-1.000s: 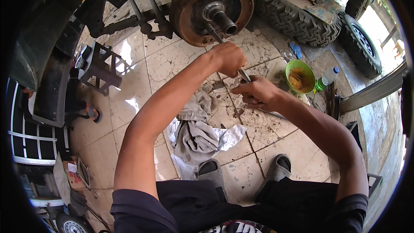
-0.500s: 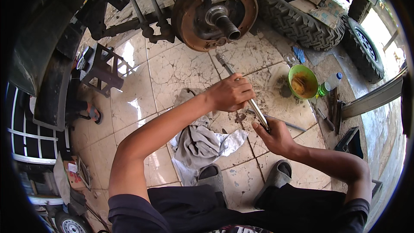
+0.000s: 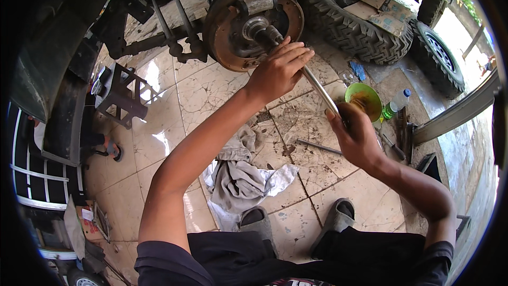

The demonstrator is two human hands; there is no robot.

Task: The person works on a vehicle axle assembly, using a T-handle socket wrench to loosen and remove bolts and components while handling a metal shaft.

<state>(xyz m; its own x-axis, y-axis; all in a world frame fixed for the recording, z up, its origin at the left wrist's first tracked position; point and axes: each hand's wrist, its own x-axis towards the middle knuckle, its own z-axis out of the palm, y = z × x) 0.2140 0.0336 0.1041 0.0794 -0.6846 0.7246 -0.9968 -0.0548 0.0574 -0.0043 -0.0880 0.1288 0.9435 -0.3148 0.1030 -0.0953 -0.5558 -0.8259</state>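
Observation:
Ahead of me is a rusty brake assembly with a protruding axle spindle. A long silver bar slants from the spindle down toward my right. My left hand is closed over its upper part beside the spindle's tip, fingers fairly straight and pressed together. That hand hides the bar's far end, so I cannot tell whether it touches the spindle. My right hand grips the lower end, thumb along the bar. Below lies a crumpled grey cloth on a white cloth.
A thin metal rod lies on the stained tiles. Beyond my right hand are a green bowl, a clear bottle and a large tyre with cardboard. A dark stool stands left; another person's foot shows nearby.
Both hands have carried the bar forward and up, bringing its far end to the spindle. My left hand's fingers have straightened somewhat. The view has shifted slightly.

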